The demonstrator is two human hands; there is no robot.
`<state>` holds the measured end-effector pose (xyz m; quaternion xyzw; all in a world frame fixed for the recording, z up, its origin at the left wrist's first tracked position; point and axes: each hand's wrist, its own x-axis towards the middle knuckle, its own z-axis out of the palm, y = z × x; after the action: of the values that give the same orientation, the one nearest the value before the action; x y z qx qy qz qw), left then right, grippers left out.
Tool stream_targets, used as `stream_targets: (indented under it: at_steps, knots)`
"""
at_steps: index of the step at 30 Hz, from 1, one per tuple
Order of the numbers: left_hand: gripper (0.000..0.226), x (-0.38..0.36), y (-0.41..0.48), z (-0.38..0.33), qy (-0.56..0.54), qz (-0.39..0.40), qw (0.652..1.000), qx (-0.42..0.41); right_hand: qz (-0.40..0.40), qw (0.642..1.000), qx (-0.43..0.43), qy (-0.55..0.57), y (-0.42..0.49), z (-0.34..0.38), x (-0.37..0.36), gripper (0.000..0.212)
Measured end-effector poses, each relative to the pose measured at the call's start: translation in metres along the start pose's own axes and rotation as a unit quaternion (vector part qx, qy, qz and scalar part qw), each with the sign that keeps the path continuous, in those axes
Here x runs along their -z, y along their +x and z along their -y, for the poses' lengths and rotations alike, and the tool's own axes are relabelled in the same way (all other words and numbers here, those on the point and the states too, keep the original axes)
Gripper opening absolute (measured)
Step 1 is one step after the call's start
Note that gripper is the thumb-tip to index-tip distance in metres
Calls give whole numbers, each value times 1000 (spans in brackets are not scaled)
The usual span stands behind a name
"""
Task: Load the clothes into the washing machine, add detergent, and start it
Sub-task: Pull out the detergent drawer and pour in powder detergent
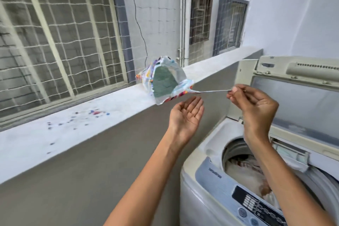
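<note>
A colourful plastic detergent packet (164, 80) with a green patch on its face sits on the balcony ledge (77, 126). A thin stretched strip of plastic (211, 91) runs from the packet's corner to my right hand (254, 103), which pinches the strip's end between thumb and fingertip. My left hand (187, 115) is held palm up with straight fingers just below the packet and holds nothing. The top-load washing machine (207, 185) stands at the lower right with its lid (297, 97) raised. Light and brown clothes (244, 174) lie in the drum.
Small coloured specks (95, 113) are scattered on the ledge to the left. A net and a barred window (58, 42) rise behind the ledge. The machine's control panel (256, 205) faces me at the bottom right. A grey wall runs below the ledge.
</note>
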<state>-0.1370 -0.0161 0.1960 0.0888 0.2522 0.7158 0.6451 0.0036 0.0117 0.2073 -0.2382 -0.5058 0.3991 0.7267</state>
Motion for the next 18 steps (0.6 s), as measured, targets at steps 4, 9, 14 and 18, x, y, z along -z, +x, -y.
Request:
stream_targets:
  at_steps: [4, 9, 14, 18]
  knots:
    - [41, 7, -13, -16, 7, 0, 1000, -13, 7, 1000, 18, -14, 2, 4, -31, 8]
    - [36, 14, -25, -31, 35, -4, 999, -27, 53, 974, 131, -175, 3, -6, -75, 6]
    - [33, 18, -35, -39, 84, 5, 996, -31, 110, 921, 218, -304, -4, -20, -105, 11]
    - [28, 20, -48, -43, 174, 7, 983, -61, 159, 887, 225, -371, -3, -25, -119, 11]
